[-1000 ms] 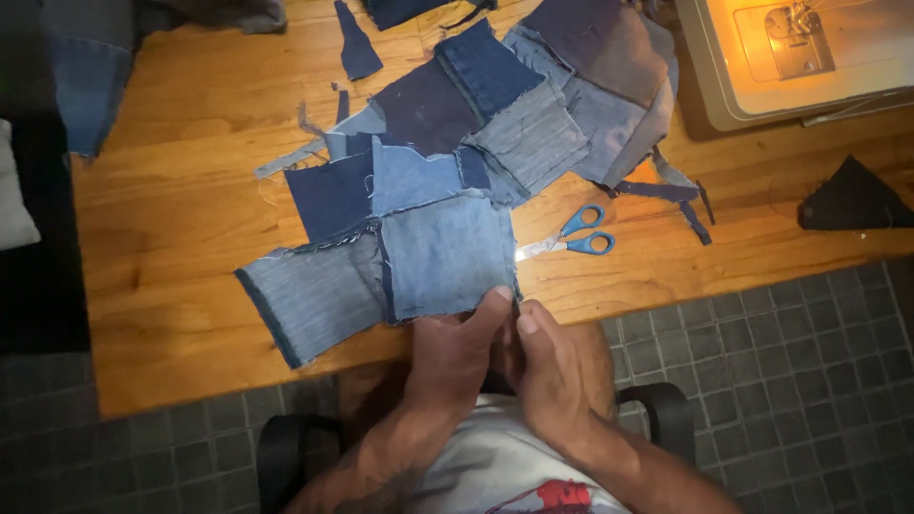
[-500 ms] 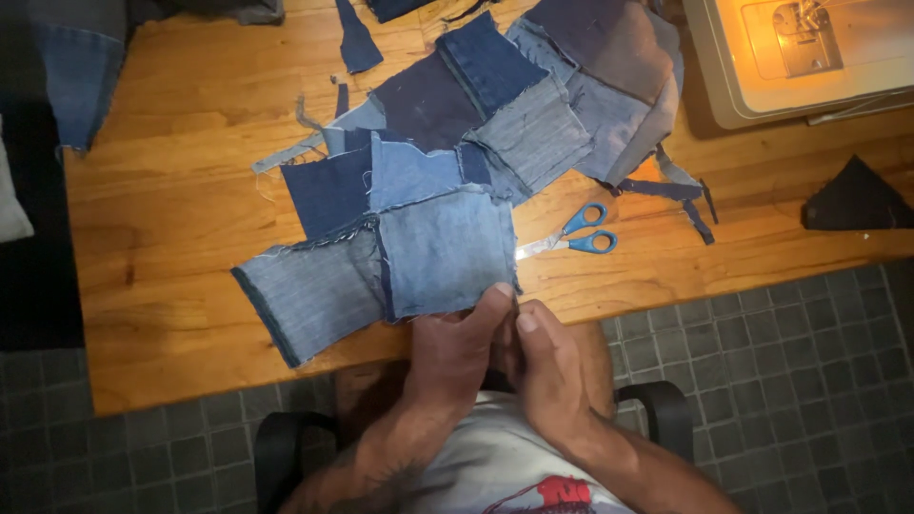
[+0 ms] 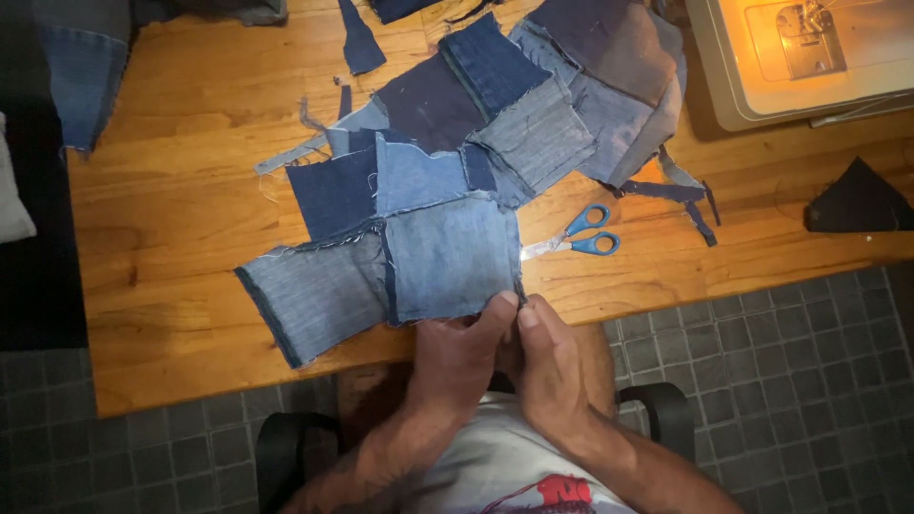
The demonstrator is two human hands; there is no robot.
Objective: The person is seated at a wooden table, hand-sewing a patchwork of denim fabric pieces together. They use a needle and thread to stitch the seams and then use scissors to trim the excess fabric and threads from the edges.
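wooden table (image 3: 171,190) with a warm orange-brown grain fills most of the scene, its near edge running across the middle. below it the floor (image 3: 809,381) is small dark grey square tiles. a black chair (image 3: 286,457) peeks out at the near edge. at the far right a lit white machine base (image 3: 809,57) glows yellow.

Blue-handled scissors (image 3: 576,235), lit sewing machine (image 3: 809,52)

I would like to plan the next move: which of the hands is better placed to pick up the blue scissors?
Probably the right hand. The blue scissors lie on the wooden table on its side, just right of the sewn denim patches. The left hand would have to cross over. Both hands pinch the patch corner.
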